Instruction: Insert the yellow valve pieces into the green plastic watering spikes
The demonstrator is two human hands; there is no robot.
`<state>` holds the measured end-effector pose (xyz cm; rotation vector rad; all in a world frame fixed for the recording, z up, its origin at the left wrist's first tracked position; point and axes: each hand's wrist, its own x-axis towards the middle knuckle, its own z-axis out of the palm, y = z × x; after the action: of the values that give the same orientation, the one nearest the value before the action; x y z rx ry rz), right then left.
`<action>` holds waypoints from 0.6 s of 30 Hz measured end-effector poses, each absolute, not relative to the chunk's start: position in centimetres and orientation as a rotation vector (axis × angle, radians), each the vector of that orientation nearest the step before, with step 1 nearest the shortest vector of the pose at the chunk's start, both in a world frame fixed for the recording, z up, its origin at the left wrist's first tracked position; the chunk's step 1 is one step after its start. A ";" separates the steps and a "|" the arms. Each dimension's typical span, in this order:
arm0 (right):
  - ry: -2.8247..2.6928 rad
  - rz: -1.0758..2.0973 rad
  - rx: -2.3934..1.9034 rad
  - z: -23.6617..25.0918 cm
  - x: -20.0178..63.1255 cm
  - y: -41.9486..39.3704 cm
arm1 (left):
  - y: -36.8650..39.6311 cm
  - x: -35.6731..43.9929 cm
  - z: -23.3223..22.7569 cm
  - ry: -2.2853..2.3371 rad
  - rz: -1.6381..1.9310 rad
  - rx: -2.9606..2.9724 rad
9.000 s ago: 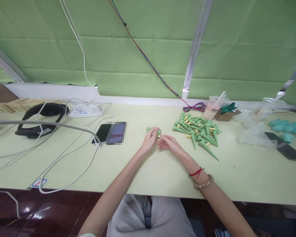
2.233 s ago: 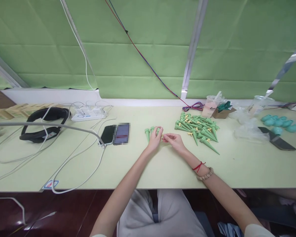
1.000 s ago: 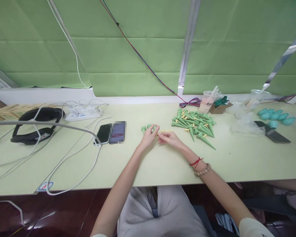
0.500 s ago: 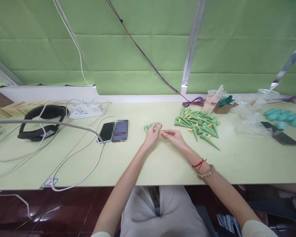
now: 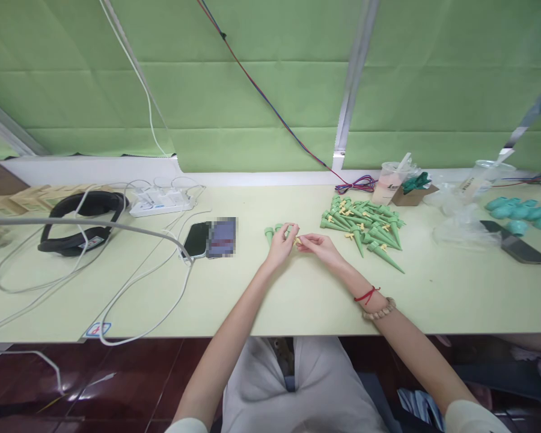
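Note:
My left hand (image 5: 279, 248) is closed over the table with its fingertips pinched together, around a green watering spike that its fingers mostly hide. Just to the right, my right hand (image 5: 321, 248) pinches a small yellow valve (image 5: 297, 240) between thumb and fingers, close against the left fingertips. Green spike tops (image 5: 269, 232) show beside and behind my left hand. On the right lies a pile of green cone-shaped spikes (image 5: 365, 222), many with yellow valves in them.
Left of my hands are two phones (image 5: 196, 239), a black headband (image 5: 81, 224), looping white cables (image 5: 184, 288) and a power strip (image 5: 162, 202). Beyond the pile stand a drink cup (image 5: 385, 185), a small cardboard box (image 5: 412, 196), plastic bags (image 5: 462, 231), teal bulbs (image 5: 518, 210) and another phone (image 5: 518, 243).
My hands stay together at the yellow valve, with only slight finger movement. The whole view has shifted a little; the pile looks the same.

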<state>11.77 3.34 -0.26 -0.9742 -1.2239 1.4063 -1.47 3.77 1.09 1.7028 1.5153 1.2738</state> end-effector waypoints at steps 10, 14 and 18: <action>-1.247 1.405 -0.977 -0.2 11.9 3.3 | 4.0 -1.5 0.7 1.385 1.241 1.712; -1.268 1.415 -0.988 -0.3 12.0 3.3 | 4.1 -1.4 0.5 1.362 1.230 1.699; -1.286 1.408 -0.998 -0.4 11.9 3.4 | 4.1 -1.4 0.5 1.373 1.227 1.685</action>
<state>11.93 3.41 -0.38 -0.9984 -1.2861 1.4077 -1.37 4.07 0.50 1.6851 1.3728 1.2268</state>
